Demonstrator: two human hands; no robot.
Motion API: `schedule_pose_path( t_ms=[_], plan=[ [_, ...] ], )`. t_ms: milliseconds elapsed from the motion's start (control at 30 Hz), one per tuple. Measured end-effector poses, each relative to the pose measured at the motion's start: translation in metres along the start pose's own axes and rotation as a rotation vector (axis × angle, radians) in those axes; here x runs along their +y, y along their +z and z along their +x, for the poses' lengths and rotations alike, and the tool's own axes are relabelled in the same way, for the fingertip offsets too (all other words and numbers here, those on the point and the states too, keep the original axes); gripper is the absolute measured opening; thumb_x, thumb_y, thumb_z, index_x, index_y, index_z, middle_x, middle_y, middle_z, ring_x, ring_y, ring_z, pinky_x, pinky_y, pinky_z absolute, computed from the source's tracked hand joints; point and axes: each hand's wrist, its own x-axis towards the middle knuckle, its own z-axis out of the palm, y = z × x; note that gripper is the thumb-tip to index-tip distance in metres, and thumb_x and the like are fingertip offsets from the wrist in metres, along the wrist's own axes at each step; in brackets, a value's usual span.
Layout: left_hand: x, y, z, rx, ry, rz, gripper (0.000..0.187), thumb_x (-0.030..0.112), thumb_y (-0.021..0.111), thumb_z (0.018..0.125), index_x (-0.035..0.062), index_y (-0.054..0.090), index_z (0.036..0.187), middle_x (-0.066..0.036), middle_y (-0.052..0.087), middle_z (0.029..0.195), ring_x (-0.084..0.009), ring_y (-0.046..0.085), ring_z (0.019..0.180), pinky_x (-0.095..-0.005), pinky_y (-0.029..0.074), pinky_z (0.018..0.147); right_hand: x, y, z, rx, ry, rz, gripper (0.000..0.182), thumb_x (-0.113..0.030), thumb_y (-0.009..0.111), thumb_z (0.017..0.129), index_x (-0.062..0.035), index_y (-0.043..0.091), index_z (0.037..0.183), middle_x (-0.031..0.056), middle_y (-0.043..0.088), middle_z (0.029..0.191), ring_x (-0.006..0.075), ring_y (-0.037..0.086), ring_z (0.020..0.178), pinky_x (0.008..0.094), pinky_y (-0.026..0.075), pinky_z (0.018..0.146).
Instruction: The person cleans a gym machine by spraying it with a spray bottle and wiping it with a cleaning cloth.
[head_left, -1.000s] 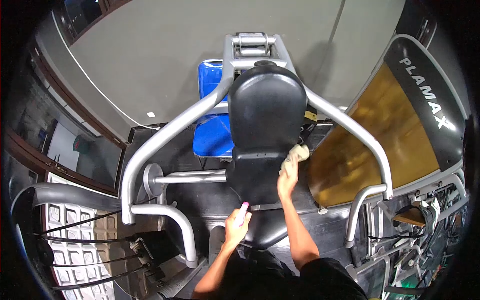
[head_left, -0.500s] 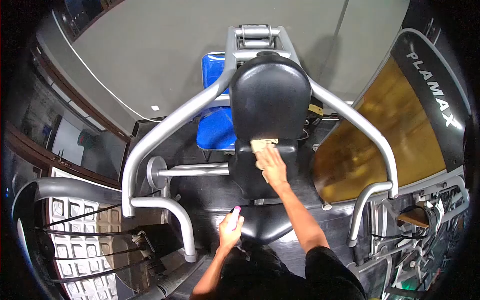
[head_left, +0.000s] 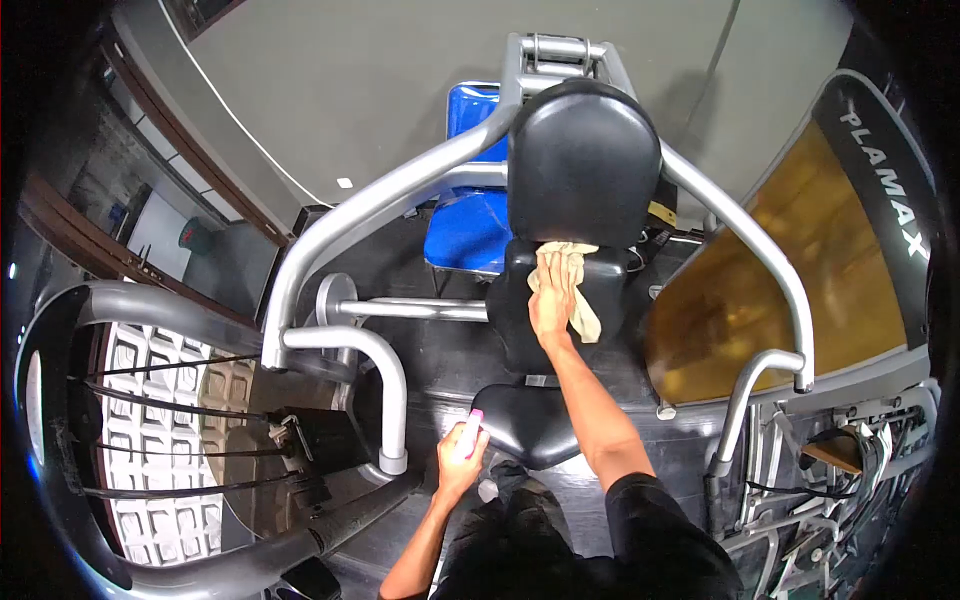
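Note:
A pale yellow cloth [head_left: 585, 318] lies against the lower black pad [head_left: 603, 272] of a gym machine. My right hand [head_left: 553, 298] presses on it, fingers stretched upward over the cloth, one end of which hangs loose to the right. My left hand [head_left: 461, 458] is wrapped round a small white bottle with a pink top [head_left: 475, 416], low and to the left of the front black cushion [head_left: 530, 430]. Most of the bottle is hidden in the fingers. Above the cloth stands the taller black backrest [head_left: 583, 155].
Silver arms of the machine [head_left: 330, 235] curve down on both sides of me. A blue chair [head_left: 470, 230] stands behind it. At the right is a gold PLAMAX panel [head_left: 780, 260]. Black cables and a curved frame [head_left: 190, 580] fill the lower left.
The view has shifted, so the machine sits further right and higher. My right hand has moved along the lower pad, and more of the cloth now shows. My left hand still grips the bottle.

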Motion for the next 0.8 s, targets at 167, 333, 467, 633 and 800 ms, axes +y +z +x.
schedule_pose_path(
  t_ms=[167, 333, 467, 633, 800],
  plan=[
    [-0.026, 0.015, -0.027, -0.032, -0.027, -0.051, 0.012, 0.011, 0.062, 0.088, 0.0017, 0.057, 0.083, 0.001, 0.052, 0.061, -0.0057, 0.050, 0.050, -0.0231, 0.042, 0.048, 0.039, -0.060, -0.004, -0.209, 0.000, 0.550, 0.051, 0.011, 0.045, 0.078, -0.0068, 0.053, 0.125, 0.0180, 0.047, 0.134, 0.0288, 0.046, 0.125, 0.0326, 0.036, 0.104],
    [-0.030, 0.033, -0.033, -0.114, -0.141, -0.186, 0.034, 0.009, 0.064, 0.086, 0.0071, 0.061, 0.119, -0.005, 0.056, 0.074, -0.0140, 0.052, 0.065, -0.0271, 0.045, 0.063, 0.077, -0.082, -0.013, 0.131, 0.464, 1.055, 0.033, -0.001, 0.041, 0.093, 0.0028, 0.049, 0.125, 0.0086, 0.053, 0.126, 0.0200, 0.048, 0.118, 0.0296, 0.034, 0.102],
    [-0.019, 0.042, -0.023, -0.115, -0.134, -0.241, 0.018, 0.010, 0.063, 0.088, 0.0048, 0.059, 0.104, -0.001, 0.054, 0.070, -0.0090, 0.052, 0.060, -0.0250, 0.044, 0.056, 0.094, -0.095, -0.014, 0.521, 0.634, 0.828, 0.041, 0.002, 0.040, 0.091, 0.0017, 0.046, 0.131, 0.0113, 0.053, 0.127, 0.0217, 0.048, 0.119, 0.0318, 0.033, 0.103],
    [-0.010, 0.033, -0.015, -0.130, -0.261, -0.314, 0.011, 0.011, 0.062, 0.088, 0.0005, 0.059, 0.088, 0.000, 0.053, 0.064, -0.0070, 0.051, 0.053, -0.0245, 0.044, 0.050, 0.076, -0.039, -0.010, 0.334, 0.454, 0.448, 0.057, 0.009, 0.041, 0.077, 0.0012, 0.046, 0.133, 0.0211, 0.046, 0.136, 0.0305, 0.035, 0.134, 0.0399, 0.024, 0.111],
    [-0.030, 0.026, -0.018, -0.061, -0.167, -0.128, 0.011, 0.011, 0.066, 0.085, 0.0007, 0.061, 0.088, -0.004, 0.053, 0.063, -0.0096, 0.050, 0.054, -0.0276, 0.044, 0.053, 0.037, 0.010, -0.008, -0.109, -0.139, 0.292, 0.064, 0.008, 0.049, 0.067, -0.0064, 0.052, 0.129, 0.0169, 0.051, 0.132, 0.0307, 0.041, 0.130, 0.0457, 0.028, 0.109]
  ],
)
